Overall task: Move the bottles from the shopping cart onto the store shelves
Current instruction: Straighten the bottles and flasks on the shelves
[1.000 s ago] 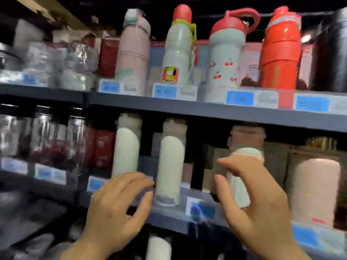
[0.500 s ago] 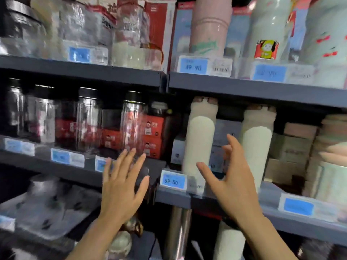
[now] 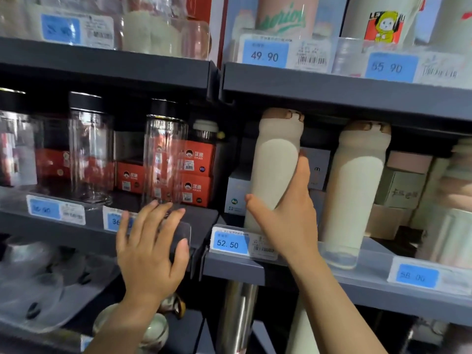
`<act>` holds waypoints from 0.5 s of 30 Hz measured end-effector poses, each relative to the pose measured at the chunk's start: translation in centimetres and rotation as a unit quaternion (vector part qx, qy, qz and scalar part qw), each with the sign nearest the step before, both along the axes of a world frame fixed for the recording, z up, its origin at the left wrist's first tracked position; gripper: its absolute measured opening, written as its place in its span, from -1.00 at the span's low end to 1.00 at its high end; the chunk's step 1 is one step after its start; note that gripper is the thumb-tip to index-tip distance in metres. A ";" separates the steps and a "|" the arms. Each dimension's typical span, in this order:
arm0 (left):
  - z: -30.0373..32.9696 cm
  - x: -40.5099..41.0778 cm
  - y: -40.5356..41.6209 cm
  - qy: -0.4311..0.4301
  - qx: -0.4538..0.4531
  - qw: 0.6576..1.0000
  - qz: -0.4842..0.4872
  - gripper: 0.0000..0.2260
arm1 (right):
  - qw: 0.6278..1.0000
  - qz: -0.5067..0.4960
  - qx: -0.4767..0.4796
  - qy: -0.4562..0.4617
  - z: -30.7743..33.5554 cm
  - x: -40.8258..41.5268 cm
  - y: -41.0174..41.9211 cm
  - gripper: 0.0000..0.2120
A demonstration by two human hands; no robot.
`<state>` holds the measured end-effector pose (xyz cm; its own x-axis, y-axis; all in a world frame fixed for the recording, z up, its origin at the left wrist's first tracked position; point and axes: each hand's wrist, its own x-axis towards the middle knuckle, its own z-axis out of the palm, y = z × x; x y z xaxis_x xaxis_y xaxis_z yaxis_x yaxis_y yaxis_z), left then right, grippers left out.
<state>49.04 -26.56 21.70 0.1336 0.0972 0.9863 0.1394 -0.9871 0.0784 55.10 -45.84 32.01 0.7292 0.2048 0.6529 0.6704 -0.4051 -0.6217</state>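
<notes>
A tall cream bottle (image 3: 275,159) with a tan cap stands slightly tilted at the left end of the middle shelf (image 3: 229,267), behind the 52.50 price tag (image 3: 231,242). My right hand (image 3: 288,221) grips its lower half, thumb on the left side and fingers wrapped round the right. A second cream bottle (image 3: 355,190) stands upright just to the right. My left hand (image 3: 150,241) lies with spread, straight fingers on the front edge of the neighbouring shelf, below a clear glass bottle (image 3: 164,154). No shopping cart shows.
Clear bottles with black caps (image 3: 90,149) and red boxes (image 3: 196,172) fill the left bay. The upper shelf (image 3: 332,90) hangs close above the cream bottles' caps. Cardboard boxes (image 3: 401,190) sit behind at the right. Dishes lie on the lower left shelf.
The view has shifted left and closer to the shelves. My right hand went from hovering open to gripping the left cream bottle. My left hand settled onto the shelf's front edge.
</notes>
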 end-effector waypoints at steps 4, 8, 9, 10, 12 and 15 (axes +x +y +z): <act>0.1 0.0 0.0 0.003 -0.002 1.000 0.003 -0.66 | 0.999 0.012 -0.013 0.030 0.3 -0.1 -0.3 -0.05; 0.1 -0.1 0.0 0.005 -0.004 1.000 0.001 -0.66 | 0.995 -0.075 -0.063 0.034 0.4 -0.1 0.5 0.14; 0.1 -0.1 0.0 0.006 -0.003 1.000 0.002 -0.66 | 0.994 -0.079 -0.066 0.031 0.3 0.0 0.6 0.14; 0.1 -0.1 -0.1 0.007 -0.003 1.000 0.002 -0.66 | 0.995 -0.071 -0.057 0.029 0.3 0.1 0.5 0.11; 0.1 -0.1 0.0 0.006 -0.004 1.000 0.003 -0.66 | 0.999 -0.012 -0.019 0.041 0.4 0.4 -0.1 0.01; 0.1 -0.1 0.0 0.003 -0.005 1.000 0.003 -0.66 | 0.988 0.109 0.024 0.104 0.6 1.0 -1.4 -0.11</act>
